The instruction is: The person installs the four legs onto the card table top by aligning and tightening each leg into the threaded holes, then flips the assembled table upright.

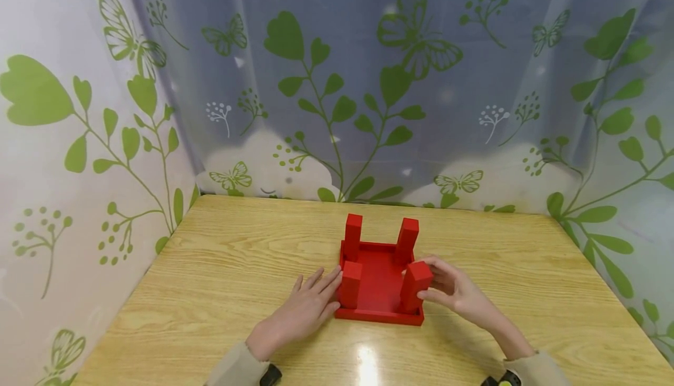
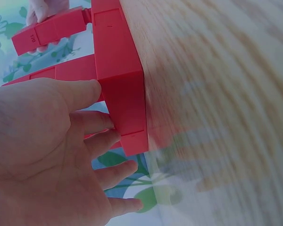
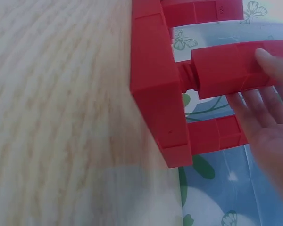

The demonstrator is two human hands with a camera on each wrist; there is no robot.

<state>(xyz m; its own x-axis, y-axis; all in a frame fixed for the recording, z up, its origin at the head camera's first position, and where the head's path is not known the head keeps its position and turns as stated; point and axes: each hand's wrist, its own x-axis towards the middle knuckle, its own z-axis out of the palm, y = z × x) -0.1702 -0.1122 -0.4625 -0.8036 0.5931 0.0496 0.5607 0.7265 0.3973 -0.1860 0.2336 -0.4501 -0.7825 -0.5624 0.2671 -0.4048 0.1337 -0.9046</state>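
Note:
A red square base [image 1: 379, 316] with a raised rim lies on the table, and thick red legs stand up at its corners. My right hand [image 1: 460, 295] grips the near right leg [image 1: 415, 286] between thumb and fingers. In the right wrist view, a ribbed, screw-like neck [image 3: 187, 76] shows between this leg and the base. My left hand [image 1: 302, 311] lies against the base's left side with fingers extended, beside the near left leg [image 1: 350, 285]. In the left wrist view, its thumb and fingertips touch the base's side wall [image 2: 125, 110].
Two more red legs, a far left leg [image 1: 353, 237] and a far right leg [image 1: 407, 238], stand at the base's back corners. The wooden table [image 1: 237, 251] reaches back to a curtain [image 1: 337, 82] printed with green leaves and butterflies.

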